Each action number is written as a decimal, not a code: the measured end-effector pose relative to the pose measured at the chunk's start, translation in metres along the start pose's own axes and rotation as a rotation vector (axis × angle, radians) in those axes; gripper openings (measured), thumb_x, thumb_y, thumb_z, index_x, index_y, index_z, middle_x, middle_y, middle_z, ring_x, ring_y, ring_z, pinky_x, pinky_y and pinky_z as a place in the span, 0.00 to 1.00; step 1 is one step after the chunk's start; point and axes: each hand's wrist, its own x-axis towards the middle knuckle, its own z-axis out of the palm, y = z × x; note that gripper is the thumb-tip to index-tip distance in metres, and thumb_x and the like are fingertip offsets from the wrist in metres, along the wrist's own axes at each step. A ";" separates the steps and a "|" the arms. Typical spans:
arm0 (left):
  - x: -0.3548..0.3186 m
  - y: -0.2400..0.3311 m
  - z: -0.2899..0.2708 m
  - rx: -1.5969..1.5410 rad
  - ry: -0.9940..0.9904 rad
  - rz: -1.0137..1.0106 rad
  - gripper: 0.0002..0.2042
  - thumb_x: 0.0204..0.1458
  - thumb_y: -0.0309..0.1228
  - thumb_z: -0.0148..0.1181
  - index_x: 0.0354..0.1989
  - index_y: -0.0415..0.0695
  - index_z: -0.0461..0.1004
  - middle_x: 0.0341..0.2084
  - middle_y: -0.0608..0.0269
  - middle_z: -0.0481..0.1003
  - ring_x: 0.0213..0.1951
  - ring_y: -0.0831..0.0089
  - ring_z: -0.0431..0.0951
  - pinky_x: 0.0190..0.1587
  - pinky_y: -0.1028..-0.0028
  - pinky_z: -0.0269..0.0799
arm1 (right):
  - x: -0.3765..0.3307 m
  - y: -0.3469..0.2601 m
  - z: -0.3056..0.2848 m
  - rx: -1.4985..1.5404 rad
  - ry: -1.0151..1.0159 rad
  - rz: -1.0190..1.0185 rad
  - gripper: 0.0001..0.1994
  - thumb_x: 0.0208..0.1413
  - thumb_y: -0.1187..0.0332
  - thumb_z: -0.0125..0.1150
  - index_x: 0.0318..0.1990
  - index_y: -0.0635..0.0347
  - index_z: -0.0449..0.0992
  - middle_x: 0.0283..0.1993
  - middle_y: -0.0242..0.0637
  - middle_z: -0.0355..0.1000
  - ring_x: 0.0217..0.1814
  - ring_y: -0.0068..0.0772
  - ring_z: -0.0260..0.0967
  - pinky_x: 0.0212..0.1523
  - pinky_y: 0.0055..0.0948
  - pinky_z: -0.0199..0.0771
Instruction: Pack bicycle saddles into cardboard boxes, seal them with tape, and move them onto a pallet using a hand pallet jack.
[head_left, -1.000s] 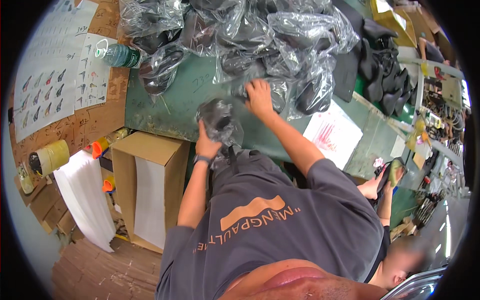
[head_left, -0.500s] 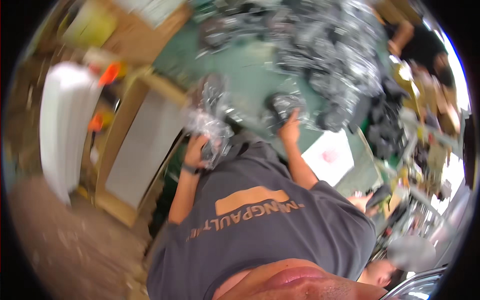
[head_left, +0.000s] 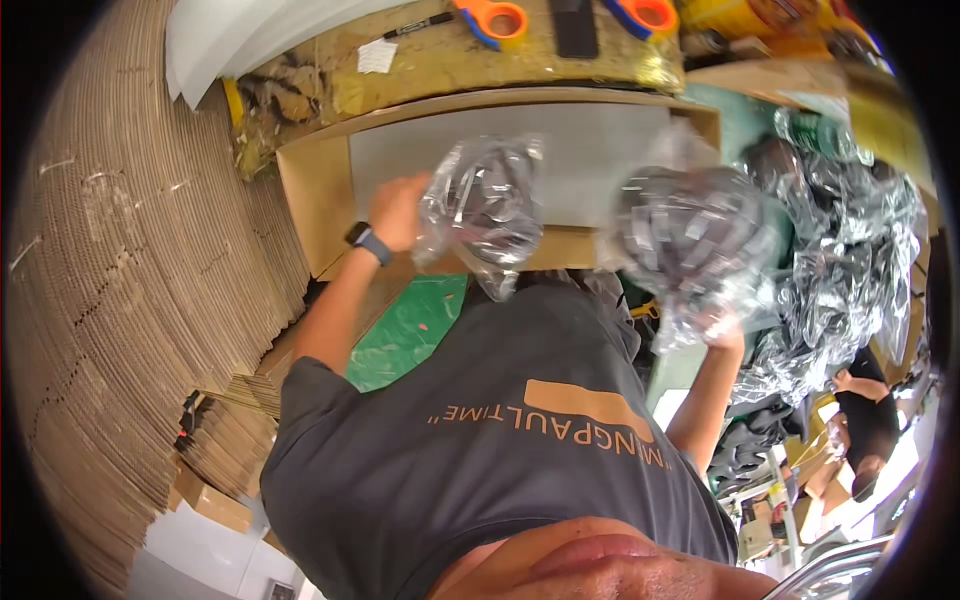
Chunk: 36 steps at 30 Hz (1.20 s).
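1. The left hand (head_left: pixel 398 212) is closed round the edge of a clear plastic bag (head_left: pixel 487 208) with a dark item inside, and holds it over the mouth of an open cardboard box (head_left: pixel 318 190). The bag hangs inside the box's near rim, with open room to the far wall behind it.
2. The right hand (head_left: pixel 722 330) is mostly hidden under a second clear bag (head_left: pixel 690 245); it appears to grip this bag from below, but how the fingers lie cannot be told. This bag hangs just right of the box's right edge, near a heap of bagged items (head_left: pixel 850 250) on the green tabletop (head_left: pixel 745 110).
3. Count: two bags in hand, one each; one open box; two orange-handled tools (head_left: pixel 497 18) and a dark marker (head_left: pixel 420 25) on the worn board beyond the box; many bags in the heap, too tangled to count.
4. A tall curved stack of flat corrugated cardboard (head_left: pixel 130 300) fills the left side, close to the left forearm. A green mat (head_left: pixel 410 325) shows below the box.
5. Another person (head_left: pixel 868 420) in dark clothes is at the right edge, well apart.
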 end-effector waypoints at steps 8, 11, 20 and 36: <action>0.052 -0.228 0.003 0.670 -0.203 0.310 0.11 0.57 0.24 0.59 0.47 0.51 0.80 0.42 0.60 0.82 0.56 0.55 0.77 0.78 0.48 0.54 | 0.242 -0.172 0.316 0.712 -0.701 0.713 0.22 0.68 0.72 0.68 0.67 0.63 0.71 0.62 0.40 0.79 0.60 0.36 0.80 0.65 0.40 0.82; 0.100 -0.283 0.063 0.826 -0.443 0.432 0.14 0.59 0.27 0.62 0.52 0.54 0.82 0.54 0.60 0.79 0.64 0.56 0.73 0.82 0.46 0.47 | 0.302 -0.123 0.410 0.879 -0.639 0.770 0.21 0.70 0.79 0.62 0.68 0.65 0.71 0.63 0.44 0.77 0.65 0.44 0.77 0.70 0.46 0.79; 0.141 -0.310 0.171 0.636 -0.717 -0.003 0.33 0.61 0.29 0.69 0.76 0.59 0.69 0.85 0.54 0.44 0.84 0.53 0.40 0.84 0.45 0.34 | 0.430 0.028 0.526 0.835 -0.457 0.511 0.22 0.60 0.81 0.65 0.63 0.72 0.75 0.59 0.52 0.79 0.58 0.46 0.80 0.51 0.54 0.86; 0.080 -0.014 0.181 0.308 -0.116 -0.207 0.36 0.60 0.36 0.67 0.77 0.43 0.63 0.71 0.44 0.71 0.70 0.44 0.71 0.71 0.53 0.67 | 0.132 -0.165 0.101 0.356 -0.318 -0.596 0.25 0.71 0.65 0.62 0.72 0.61 0.70 0.56 0.43 0.84 0.58 0.40 0.82 0.63 0.40 0.80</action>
